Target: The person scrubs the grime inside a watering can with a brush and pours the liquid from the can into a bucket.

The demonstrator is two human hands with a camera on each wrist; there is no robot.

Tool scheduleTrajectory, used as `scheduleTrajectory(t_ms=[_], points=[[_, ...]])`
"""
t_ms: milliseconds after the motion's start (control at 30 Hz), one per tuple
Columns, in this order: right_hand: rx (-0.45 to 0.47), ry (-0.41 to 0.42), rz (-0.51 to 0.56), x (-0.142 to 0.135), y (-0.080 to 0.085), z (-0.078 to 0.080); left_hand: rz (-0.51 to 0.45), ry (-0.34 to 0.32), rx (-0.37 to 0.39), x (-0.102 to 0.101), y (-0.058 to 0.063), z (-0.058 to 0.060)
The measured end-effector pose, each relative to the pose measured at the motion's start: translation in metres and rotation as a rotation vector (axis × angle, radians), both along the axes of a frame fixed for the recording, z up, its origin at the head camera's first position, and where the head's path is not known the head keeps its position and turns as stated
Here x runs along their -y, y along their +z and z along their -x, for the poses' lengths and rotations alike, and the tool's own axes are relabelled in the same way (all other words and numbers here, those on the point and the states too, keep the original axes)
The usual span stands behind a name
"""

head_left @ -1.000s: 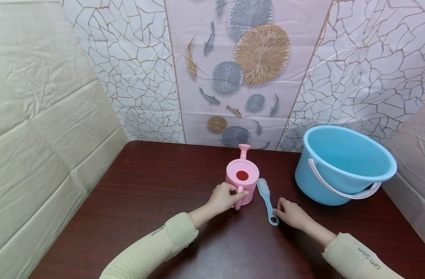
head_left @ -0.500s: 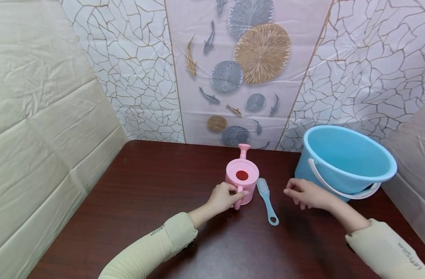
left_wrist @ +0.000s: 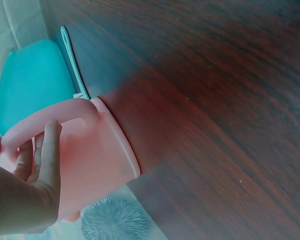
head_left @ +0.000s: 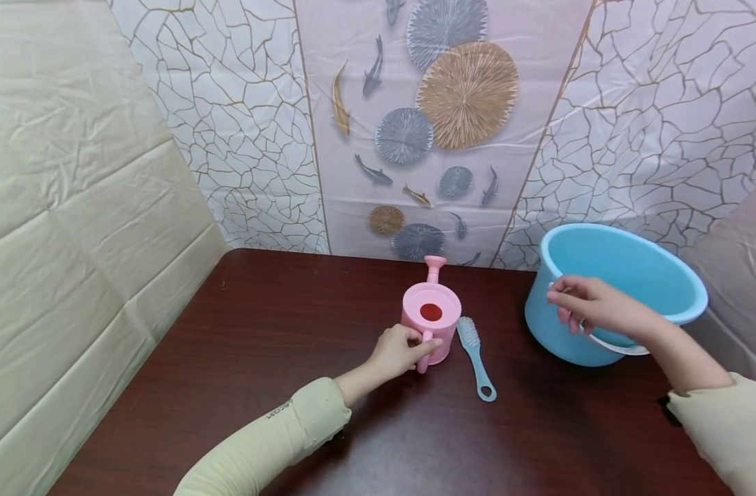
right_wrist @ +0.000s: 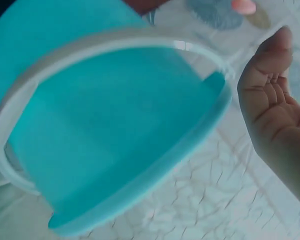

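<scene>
A pink toy watering can (head_left: 447, 331) stands upright on the table, its spout toward the back wall. My left hand (head_left: 395, 354) grips the can's handle (left_wrist: 50, 114), with fingers and thumb around it. Just right of the can lies a light blue brush (head_left: 478, 362), bristles up, with a hole at the handle end. My right hand (head_left: 597, 304) is raised in front of the blue bucket (head_left: 554, 320), fingers loosely curled and holding nothing. In the right wrist view the hand (right_wrist: 275, 105) appears apart from the bucket's white handle (right_wrist: 105, 41).
The dark brown table (head_left: 279, 331) bears all of these things. Patterned cloth (head_left: 254, 124) hangs behind its back edge, and a beige sheet (head_left: 74, 207) covers the left side. The bucket stands at the back right corner, beside the right-hand cloth.
My right hand has left the brush's handle end, rising and moving right to the front of the bucket. The left hand, the can and the brush have stayed in place.
</scene>
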State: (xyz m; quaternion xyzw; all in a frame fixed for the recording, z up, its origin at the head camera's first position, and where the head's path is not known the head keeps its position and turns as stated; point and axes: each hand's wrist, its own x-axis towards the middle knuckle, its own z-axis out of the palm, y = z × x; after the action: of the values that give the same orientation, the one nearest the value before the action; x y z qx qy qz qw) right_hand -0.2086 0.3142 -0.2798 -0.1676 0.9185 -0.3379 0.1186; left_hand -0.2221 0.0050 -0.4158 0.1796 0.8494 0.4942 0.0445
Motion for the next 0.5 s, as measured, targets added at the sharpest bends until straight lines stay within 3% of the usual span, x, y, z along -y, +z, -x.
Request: scheduleTrajectory(t_ms=[333, 500], points=[[-0.035, -0.226, 0.082, -0.048, 0.02, 0.014, -0.032, -0.021, 0.014, 0.003, 0.001, -0.002], [-0.056, -0.332, 0.054, -0.069, 0.027, 0.017, -0.013, -0.02, -0.009, 0.005, 0.001, -0.003]])
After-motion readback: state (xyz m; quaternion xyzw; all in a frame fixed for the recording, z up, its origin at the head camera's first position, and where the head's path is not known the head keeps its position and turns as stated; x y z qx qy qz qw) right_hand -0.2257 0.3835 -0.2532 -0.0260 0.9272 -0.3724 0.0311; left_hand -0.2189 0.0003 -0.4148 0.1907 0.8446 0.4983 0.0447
